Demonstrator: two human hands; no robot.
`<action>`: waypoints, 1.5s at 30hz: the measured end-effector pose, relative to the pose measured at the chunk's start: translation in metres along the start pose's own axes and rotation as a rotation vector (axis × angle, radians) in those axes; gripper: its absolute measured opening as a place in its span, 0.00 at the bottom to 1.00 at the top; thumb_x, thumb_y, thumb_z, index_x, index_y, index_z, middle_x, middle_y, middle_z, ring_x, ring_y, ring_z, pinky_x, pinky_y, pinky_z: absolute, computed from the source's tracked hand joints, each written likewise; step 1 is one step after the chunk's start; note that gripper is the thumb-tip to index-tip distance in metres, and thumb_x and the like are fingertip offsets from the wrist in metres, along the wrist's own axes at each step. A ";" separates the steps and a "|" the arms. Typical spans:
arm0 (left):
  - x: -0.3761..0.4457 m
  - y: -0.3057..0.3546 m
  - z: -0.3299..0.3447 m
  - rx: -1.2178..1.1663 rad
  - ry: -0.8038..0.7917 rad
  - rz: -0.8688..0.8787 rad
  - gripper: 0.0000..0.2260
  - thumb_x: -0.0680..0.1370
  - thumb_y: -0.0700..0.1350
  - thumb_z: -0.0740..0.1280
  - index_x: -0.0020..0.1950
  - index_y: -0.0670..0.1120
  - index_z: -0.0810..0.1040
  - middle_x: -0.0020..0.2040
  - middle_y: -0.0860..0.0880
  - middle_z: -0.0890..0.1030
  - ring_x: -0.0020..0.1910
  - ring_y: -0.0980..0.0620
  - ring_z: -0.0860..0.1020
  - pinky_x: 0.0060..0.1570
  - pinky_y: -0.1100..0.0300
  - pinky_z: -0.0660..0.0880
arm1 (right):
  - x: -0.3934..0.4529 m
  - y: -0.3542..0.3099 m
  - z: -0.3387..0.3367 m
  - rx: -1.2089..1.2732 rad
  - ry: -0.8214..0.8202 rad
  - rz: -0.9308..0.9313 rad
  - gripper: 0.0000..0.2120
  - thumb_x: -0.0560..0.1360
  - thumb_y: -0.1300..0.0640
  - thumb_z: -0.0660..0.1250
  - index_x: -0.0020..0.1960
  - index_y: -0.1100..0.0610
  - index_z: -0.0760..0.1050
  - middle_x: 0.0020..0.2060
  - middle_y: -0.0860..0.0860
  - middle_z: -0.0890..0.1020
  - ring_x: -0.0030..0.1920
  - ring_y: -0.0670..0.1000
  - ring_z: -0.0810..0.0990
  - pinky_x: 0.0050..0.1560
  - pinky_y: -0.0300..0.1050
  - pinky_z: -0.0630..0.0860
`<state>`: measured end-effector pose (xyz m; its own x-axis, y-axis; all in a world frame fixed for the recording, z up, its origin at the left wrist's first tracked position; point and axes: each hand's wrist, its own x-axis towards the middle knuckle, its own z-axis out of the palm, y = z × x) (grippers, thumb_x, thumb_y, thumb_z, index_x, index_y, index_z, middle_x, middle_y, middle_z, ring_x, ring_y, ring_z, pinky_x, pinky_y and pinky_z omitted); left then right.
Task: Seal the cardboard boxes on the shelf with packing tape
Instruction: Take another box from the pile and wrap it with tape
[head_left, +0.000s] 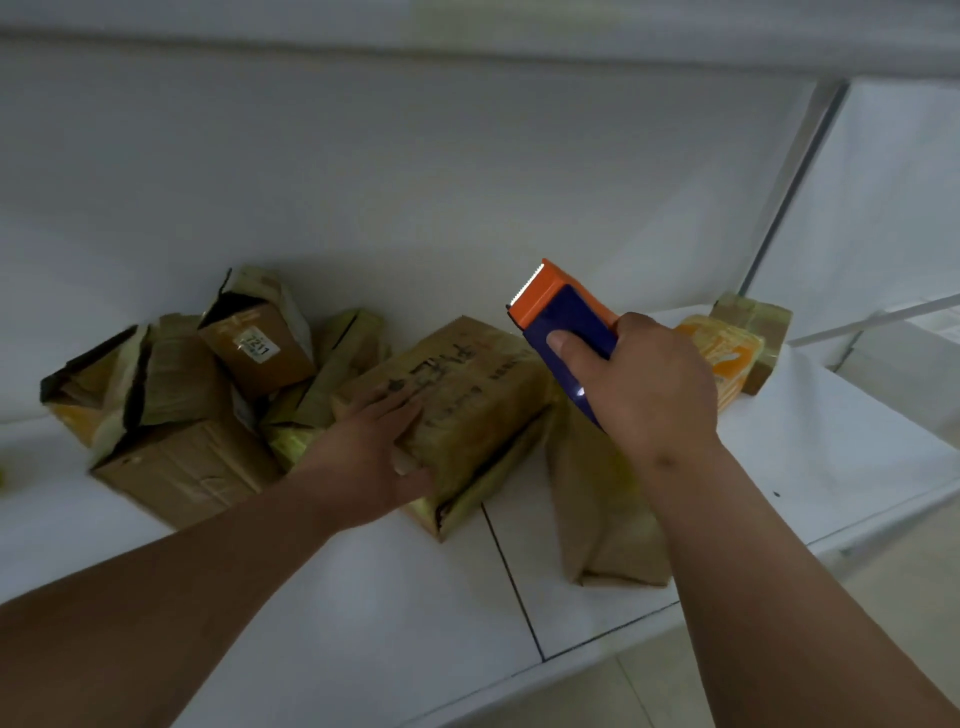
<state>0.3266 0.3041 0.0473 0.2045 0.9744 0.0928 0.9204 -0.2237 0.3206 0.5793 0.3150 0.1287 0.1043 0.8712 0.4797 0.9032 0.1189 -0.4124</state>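
A flat brown cardboard box (467, 395) with dark handwriting on top lies in the middle of the white shelf (363, 597). My left hand (371, 457) grips its near left corner, fingers laid on top and thumb on the front side. My right hand (644, 389) holds an orange and blue tape dispenser (558, 325) above the box's right end, toothed blade pointing up and away. Under my right wrist a brown box flap (597, 509) hangs down onto the shelf.
Several opened, crumpled cardboard boxes (171, 415) are piled at the left, one bearing a white label (257, 347). An orange packet (727, 358) and a small taped box (753, 317) sit at the back right. A seam (511, 577) splits the shelf boards.
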 end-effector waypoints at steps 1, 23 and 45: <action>-0.013 -0.003 -0.005 -0.048 0.007 0.035 0.48 0.61 0.72 0.54 0.79 0.53 0.56 0.75 0.63 0.54 0.75 0.63 0.49 0.74 0.61 0.51 | -0.004 -0.004 -0.001 0.014 -0.017 -0.007 0.27 0.74 0.33 0.59 0.54 0.57 0.74 0.47 0.54 0.81 0.44 0.54 0.78 0.40 0.44 0.70; -0.196 -0.107 -0.081 -1.070 0.114 -0.584 0.30 0.59 0.61 0.68 0.58 0.48 0.80 0.58 0.45 0.82 0.61 0.46 0.77 0.47 0.43 0.81 | -0.082 -0.079 0.024 0.076 -0.188 -0.067 0.23 0.74 0.35 0.61 0.44 0.56 0.72 0.37 0.53 0.77 0.40 0.56 0.78 0.39 0.47 0.72; -0.277 -0.123 -0.115 -1.155 0.259 -0.703 0.46 0.51 0.69 0.78 0.64 0.51 0.75 0.60 0.51 0.78 0.60 0.51 0.75 0.59 0.54 0.71 | -0.143 -0.160 0.015 0.075 -0.471 -0.142 0.21 0.75 0.37 0.63 0.45 0.56 0.69 0.37 0.50 0.74 0.40 0.52 0.75 0.38 0.43 0.68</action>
<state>0.1184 0.0592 0.0901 -0.3688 0.8853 -0.2833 -0.0203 0.2970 0.9546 0.4137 0.1788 0.1148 -0.2328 0.9624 0.1403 0.8605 0.2710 -0.4314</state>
